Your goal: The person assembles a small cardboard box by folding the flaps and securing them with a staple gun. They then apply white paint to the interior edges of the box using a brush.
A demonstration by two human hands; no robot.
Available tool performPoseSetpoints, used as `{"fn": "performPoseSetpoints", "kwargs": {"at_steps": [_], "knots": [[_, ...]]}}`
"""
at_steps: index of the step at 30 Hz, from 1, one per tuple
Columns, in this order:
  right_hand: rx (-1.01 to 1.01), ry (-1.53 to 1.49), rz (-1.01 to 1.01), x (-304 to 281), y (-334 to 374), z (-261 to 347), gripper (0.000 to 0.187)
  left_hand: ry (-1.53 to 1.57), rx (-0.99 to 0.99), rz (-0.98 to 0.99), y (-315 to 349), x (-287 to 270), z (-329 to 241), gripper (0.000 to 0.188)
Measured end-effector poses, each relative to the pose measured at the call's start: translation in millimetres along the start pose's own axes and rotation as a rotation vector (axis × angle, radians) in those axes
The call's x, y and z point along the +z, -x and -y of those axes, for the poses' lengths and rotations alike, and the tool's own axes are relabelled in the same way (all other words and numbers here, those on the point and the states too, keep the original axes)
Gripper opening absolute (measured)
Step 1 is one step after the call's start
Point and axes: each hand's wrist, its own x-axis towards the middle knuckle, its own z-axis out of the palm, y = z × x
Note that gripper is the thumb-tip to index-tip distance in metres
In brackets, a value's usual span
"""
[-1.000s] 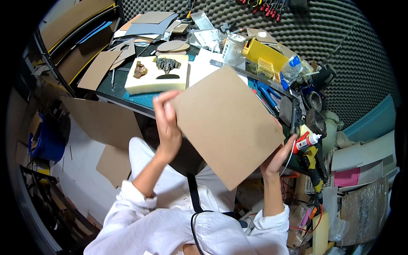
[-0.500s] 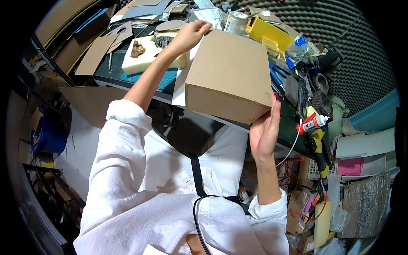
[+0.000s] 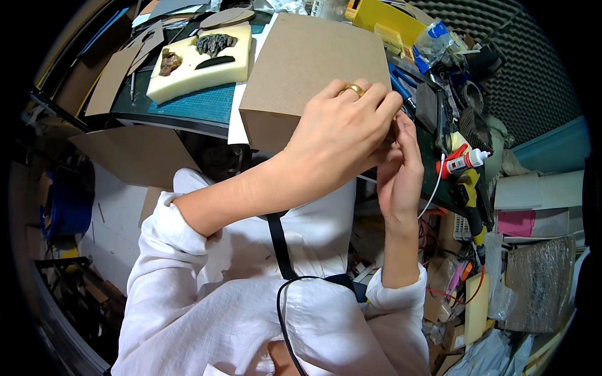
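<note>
Far left, blue bin (image 3: 68, 210) on the floor. Then, on the surface (image 3: 431, 150), a pale yellow foam block (image 3: 188, 78) carrying a brown lump (image 3: 169, 62) and a dark, ridged piece (image 3: 216, 44); teal cutting mat (image 3: 194, 105) under it. White sheet (image 3: 237, 125) next, poking out beneath the cardboard box (image 3: 313, 59).

Box sits at the near edge of the surface, mostly left of and beyond both hands; its near right corner is right where they meet. Left hand (image 3: 342, 128) reaches across the front, gold ring on, hiding part of the front face. Its fingers are bunched and bent down at the corner; can't tell if they clamp the box. Right hand (image 3: 401, 175) comes up from below, just beside the same corner, fingertips tucked behind the left; its grip can't be told.

Box look: plain matte brown, flat top, straight edges, front face shaded darker.

Right of it, blue-handled tools (image 3: 400, 78), dark grey block (image 3: 427, 103), then a red-and-white bottle (image 3: 461, 163) lying tilted.
</note>
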Motion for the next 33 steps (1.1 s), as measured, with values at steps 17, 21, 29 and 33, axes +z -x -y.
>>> {"fn": "performPoseSetpoints", "kwargs": {"at_steps": [17,21,29,33], "knots": [[-0.174,0.312,-0.152,-11.1,16.1,33.7,0.04,0.436,-0.329,-0.011,80.3,-80.4,88.6,0.026],[-0.462,0.924,-0.557,-95.1,46.7,68.0,0.028,0.494,-0.292,-0.026,88.8,-79.9,89.8,0.025],[-0.104,1.787,-0.271,-240.3,68.1,71.5,0.061,0.405,-0.109,-0.152,91.4,-61.1,95.7,0.026],[0.001,1.875,-0.234,-226.7,42.8,68.3,0.068,0.576,-0.105,-0.118,95.8,-49.2,108.2,0.027]]}}
